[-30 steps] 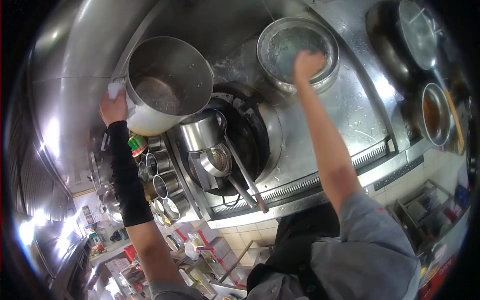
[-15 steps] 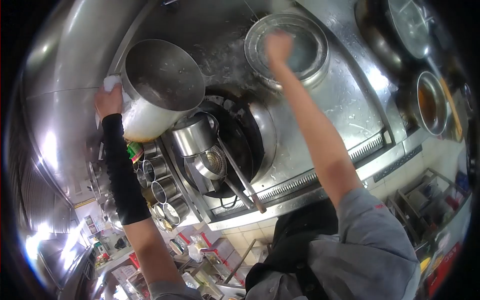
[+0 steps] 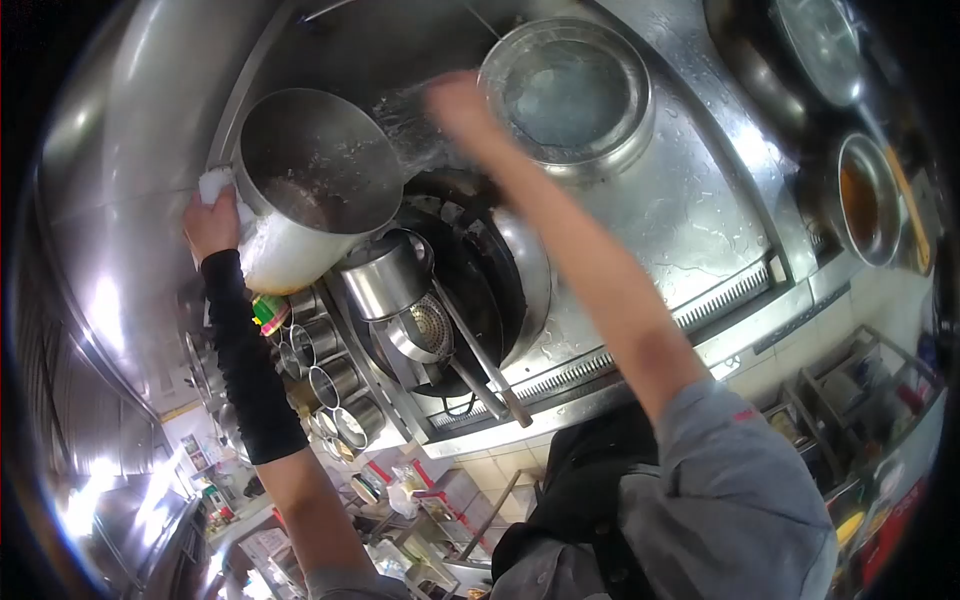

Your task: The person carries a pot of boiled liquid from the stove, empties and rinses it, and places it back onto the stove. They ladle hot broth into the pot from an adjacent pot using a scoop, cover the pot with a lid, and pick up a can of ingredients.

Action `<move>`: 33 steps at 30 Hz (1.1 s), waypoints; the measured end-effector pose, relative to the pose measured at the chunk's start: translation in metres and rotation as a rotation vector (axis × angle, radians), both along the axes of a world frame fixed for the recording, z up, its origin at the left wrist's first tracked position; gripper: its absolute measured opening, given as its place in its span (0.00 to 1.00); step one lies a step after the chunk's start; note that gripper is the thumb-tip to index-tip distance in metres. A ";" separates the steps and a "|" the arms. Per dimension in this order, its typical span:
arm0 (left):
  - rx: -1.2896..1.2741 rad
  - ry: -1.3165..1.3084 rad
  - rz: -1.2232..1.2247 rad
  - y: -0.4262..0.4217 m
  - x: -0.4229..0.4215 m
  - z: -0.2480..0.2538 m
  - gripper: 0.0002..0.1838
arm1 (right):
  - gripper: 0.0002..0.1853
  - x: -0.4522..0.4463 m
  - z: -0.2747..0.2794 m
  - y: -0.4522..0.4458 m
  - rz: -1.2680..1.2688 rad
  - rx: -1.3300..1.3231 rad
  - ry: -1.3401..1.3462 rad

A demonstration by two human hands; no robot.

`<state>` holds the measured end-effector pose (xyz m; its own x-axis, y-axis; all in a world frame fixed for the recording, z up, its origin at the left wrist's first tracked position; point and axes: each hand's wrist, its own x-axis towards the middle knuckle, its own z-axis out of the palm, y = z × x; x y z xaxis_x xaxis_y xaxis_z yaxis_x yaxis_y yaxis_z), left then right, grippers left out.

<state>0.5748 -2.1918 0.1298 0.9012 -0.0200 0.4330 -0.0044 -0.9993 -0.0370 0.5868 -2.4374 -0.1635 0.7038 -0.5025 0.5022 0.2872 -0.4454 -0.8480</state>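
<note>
Clasping white cloth in curled left hand against pot, 10 o'clock; just swung right hand off basin, 1 o'clock, splashing water potward; cannot tell its grip through blur.

Glare spots the steel counter; right-hand fingers seem blurred.

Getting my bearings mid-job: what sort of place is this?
Probably a commercial kitchen: a wide steel cooktop, what looks like a dark wok with a perforated ladle over it, and a large metal pot all point that way.
</note>
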 end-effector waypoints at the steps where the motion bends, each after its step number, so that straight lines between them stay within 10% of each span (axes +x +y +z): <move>1: -0.018 -0.009 -0.020 0.006 -0.002 0.001 0.23 | 0.10 -0.044 0.013 -0.053 0.104 0.459 0.238; 2: -0.030 -0.012 -0.039 0.011 -0.005 0.001 0.23 | 0.11 -0.068 -0.001 -0.086 -0.013 0.663 0.355; 3: -0.037 -0.010 -0.067 0.014 -0.007 0.000 0.23 | 0.14 -0.042 -0.077 -0.103 -0.763 -0.009 0.311; 5: -0.066 -0.042 -0.109 0.012 -0.018 -0.002 0.22 | 0.17 -0.023 -0.137 -0.120 -0.825 0.411 0.425; 7: -0.092 -0.056 -0.123 0.010 -0.026 -0.002 0.22 | 0.19 -0.021 -0.101 -0.095 -0.297 1.425 0.423; 9: -0.123 -0.049 -0.111 0.013 -0.026 -0.005 0.22 | 0.18 0.009 -0.084 -0.019 0.481 1.852 0.101; 13: -0.199 0.006 -0.151 0.022 -0.011 -0.010 0.22 | 0.14 -0.025 0.112 0.092 1.181 0.638 0.310; 15: -0.139 -0.015 -0.138 0.017 -0.012 -0.009 0.21 | 0.11 -0.051 0.141 0.107 0.817 0.455 0.503; 17: -0.140 -0.003 -0.154 0.009 -0.018 -0.008 0.21 | 0.08 -0.061 0.092 0.058 0.469 -0.609 0.252; 20: -0.124 -0.021 -0.148 0.010 -0.022 -0.005 0.21 | 0.11 -0.070 -0.038 -0.065 -0.081 -0.317 0.505; 21: -0.106 -0.015 -0.150 0.012 -0.022 -0.007 0.21 | 0.14 -0.072 -0.070 -0.091 -0.464 0.210 0.336; 22: -0.182 0.010 -0.175 0.016 -0.020 -0.009 0.21 | 0.16 -0.054 -0.107 -0.112 -1.009 -0.063 0.321; 25: -0.033 -0.077 -0.168 0.001 -0.034 -0.012 0.21 | 0.16 -0.026 -0.111 -0.108 -0.322 1.414 0.301; 27: -0.026 -0.076 -0.158 -0.008 -0.037 -0.013 0.22 | 0.20 -0.017 -0.075 -0.055 0.564 1.499 0.198; 30: -0.002 -0.092 -0.161 -0.011 -0.036 -0.023 0.23 | 0.19 -0.013 0.007 0.050 1.235 1.208 0.280; 33: 0.014 -0.085 -0.187 -0.016 -0.030 -0.020 0.24 | 0.17 -0.081 0.090 0.016 0.769 0.341 0.618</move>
